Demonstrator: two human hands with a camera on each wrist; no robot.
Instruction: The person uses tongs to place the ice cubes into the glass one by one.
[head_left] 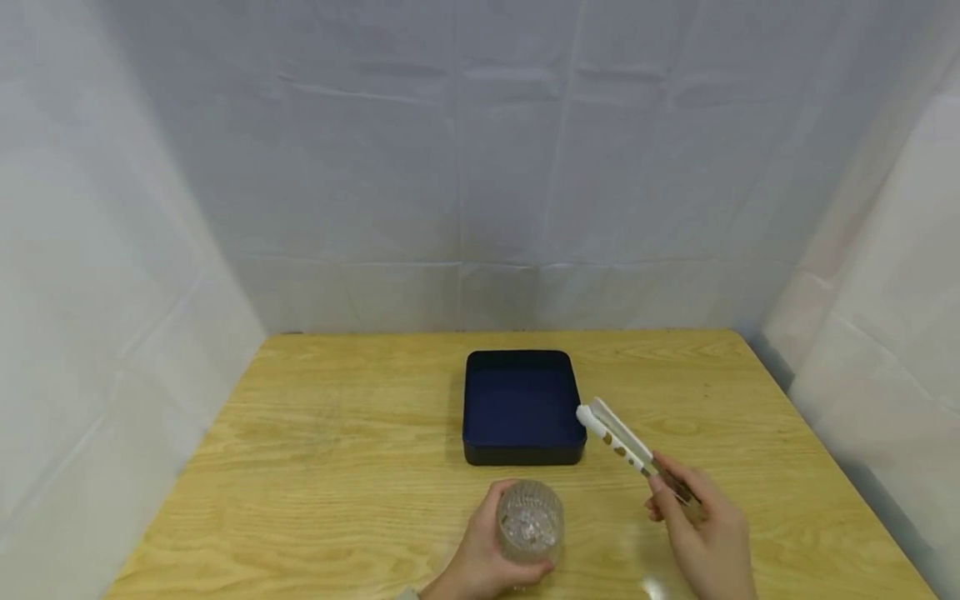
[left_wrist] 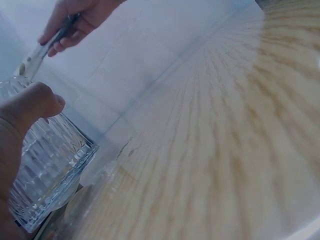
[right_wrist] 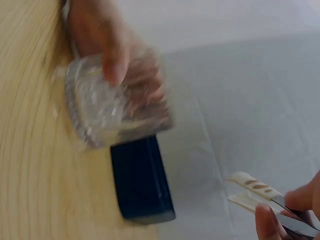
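A ribbed clear glass (head_left: 531, 521) is gripped by my left hand (head_left: 487, 546) at the front middle of the table. Fingers and thumb wrap its sides, and in the left wrist view the thumb crosses the glass (left_wrist: 47, 165) near its rim. Something clear shows inside, but its kind is unclear. My right hand (head_left: 701, 529) holds a pair of tongs (head_left: 622, 442) between thumb and fingers. The white, brown-spotted tips stand slightly apart, with nothing visible between them. They point up and left, near the right side of a dark blue square box (head_left: 523, 454).
The box has an open top and sits behind the glass on the light wooden table (head_left: 337, 433). White cloth sheets (head_left: 375, 167) hang behind the table and at both sides.
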